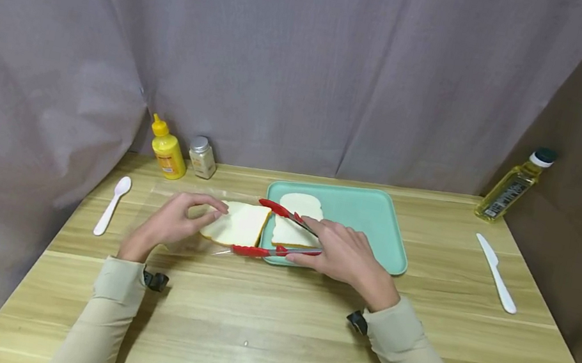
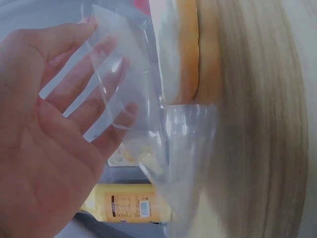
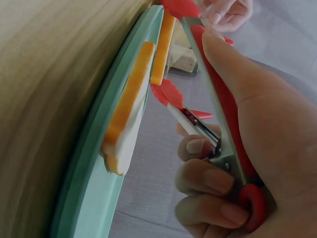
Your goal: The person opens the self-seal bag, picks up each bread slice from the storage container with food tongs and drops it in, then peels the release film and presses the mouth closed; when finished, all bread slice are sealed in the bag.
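Note:
My right hand (image 1: 345, 253) grips a pair of tongs (image 3: 225, 109) with red tips and red handle grips. The tongs' tips stand on either side of a white bread slice (image 1: 239, 224) with a brown crust, left of the tray. My left hand (image 1: 179, 220) is over that slice's left end, thumb and forefinger pinching a clear plastic bag (image 2: 143, 89). Its other fingers are spread and show through the film in the left wrist view. Another bread slice (image 1: 299, 206) lies on the left part of a green tray (image 1: 368, 221), partly hidden by the tongs.
A yellow squeeze bottle (image 1: 169, 155) and a small shaker jar (image 1: 203, 158) stand at the back left. Left of the bag lies a white spoon (image 1: 112, 206). At right are a white knife (image 1: 495, 273) and an oil bottle (image 1: 512, 185), near the curtain (image 1: 265, 60).

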Demonstrator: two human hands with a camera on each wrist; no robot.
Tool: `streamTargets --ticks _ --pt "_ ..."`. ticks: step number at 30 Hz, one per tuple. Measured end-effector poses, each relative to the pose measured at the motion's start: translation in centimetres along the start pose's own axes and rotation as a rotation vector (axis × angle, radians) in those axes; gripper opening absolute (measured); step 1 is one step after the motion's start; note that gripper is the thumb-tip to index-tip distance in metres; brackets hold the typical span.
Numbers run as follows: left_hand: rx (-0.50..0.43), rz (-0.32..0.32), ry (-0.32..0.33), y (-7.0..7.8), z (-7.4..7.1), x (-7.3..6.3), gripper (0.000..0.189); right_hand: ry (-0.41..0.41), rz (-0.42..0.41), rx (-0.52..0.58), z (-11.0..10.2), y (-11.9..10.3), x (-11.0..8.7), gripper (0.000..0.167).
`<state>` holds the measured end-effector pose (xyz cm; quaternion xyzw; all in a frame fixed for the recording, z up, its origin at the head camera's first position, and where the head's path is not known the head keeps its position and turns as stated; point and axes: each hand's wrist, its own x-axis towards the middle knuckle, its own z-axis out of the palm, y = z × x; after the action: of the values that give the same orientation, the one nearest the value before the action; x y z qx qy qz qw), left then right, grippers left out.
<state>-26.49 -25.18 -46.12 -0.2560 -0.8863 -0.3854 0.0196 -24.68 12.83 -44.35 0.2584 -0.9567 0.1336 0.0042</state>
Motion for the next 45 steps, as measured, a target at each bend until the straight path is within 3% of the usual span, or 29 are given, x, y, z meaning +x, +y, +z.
streamTargets --ticks 16,22,27,37,45 --pt "-0.025 -0.023 0.056 0.2 0.1 0.1 0.02 0.032 -0.082 0.169 1.2 0.8 0.7 0.083" --pt "-0.058 0.005 0.069 -0.1 0.0 0.0 0.018 0.036 -0.076 0.272 1.5 1.1 0.9 0.085" --pt "-0.089 -0.008 0.078 -0.3 -0.3 -0.2 0.017 0.038 -0.047 0.335 1.6 1.7 1.0 0.086" --pt "-0.155 -0.02 0.069 -0.3 0.1 -0.1 0.019 0.046 -0.066 0.341 2.4 1.3 1.2 0.084" --pt "-0.193 -0.012 0.127 -0.3 0.2 -0.1 0.016 0.087 -0.049 0.347 2.7 1.0 1.1 0.082"
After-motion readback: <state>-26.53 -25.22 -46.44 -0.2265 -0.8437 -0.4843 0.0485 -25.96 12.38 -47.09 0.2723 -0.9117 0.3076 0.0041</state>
